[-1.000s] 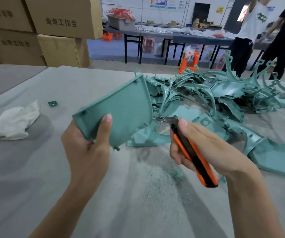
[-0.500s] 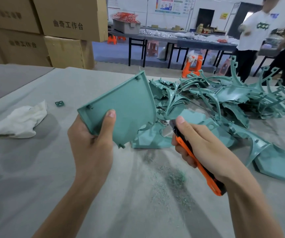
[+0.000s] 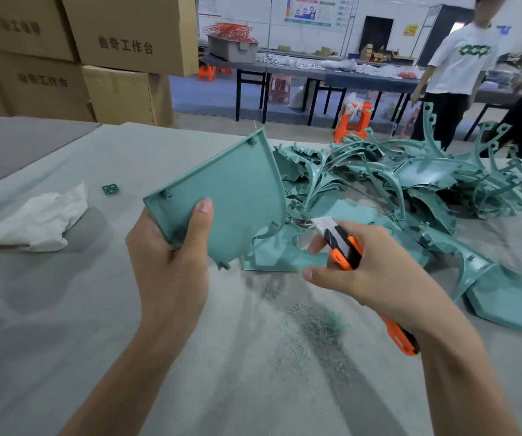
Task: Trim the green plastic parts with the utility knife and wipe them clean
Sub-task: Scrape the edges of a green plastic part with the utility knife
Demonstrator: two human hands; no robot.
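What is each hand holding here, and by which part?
The left hand grips the green plastic panel by its lower left corner, thumb on its face. The right hand grips the utility knife round its handle.
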